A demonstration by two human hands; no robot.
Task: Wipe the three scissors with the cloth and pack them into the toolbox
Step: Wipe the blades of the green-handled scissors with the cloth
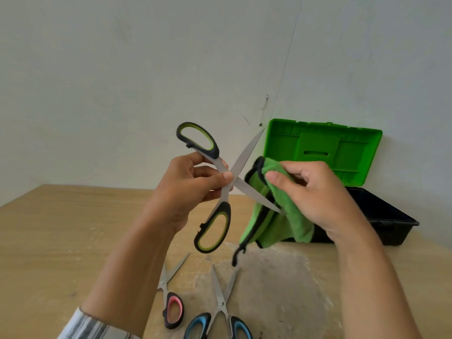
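Sleeve (93, 326): striped grey and white, at the lower left edge, on the left forearm
Blue-handled scissors (222, 304): flat on the table, nearest the person, blades slightly apart and pointing away, handles partly cut off by the lower edge
Pink-handled scissors (168, 296): flat on the table just left of the blue pair, blades slightly apart, tips pointing away
Table (61, 228): pale wood, with a grey worn patch (276, 289) on its right part, reaching under the blue pair
Left hand (190, 182): raised above the table, thumb and fingers pinched on the green-handled scissors near the pivot
Green-handled scissors (225, 194): held in the air, opened wide into an X; one blade points up and right, the other down and right with its tip against the cloth
Right hand (315, 192): fingers and thumb curled round the cloth, gripping it at the lower blade's tip
Cloth (298, 223): green with dark edging, hanging from the right hand, clear of the table
Toolbox (396, 231): black base on the table's far right, open, its inside mostly hidden behind the right hand and cloth
Lid (318, 145): green, standing upright against the wall
Wall (122, 69): plain, pale, behind everything
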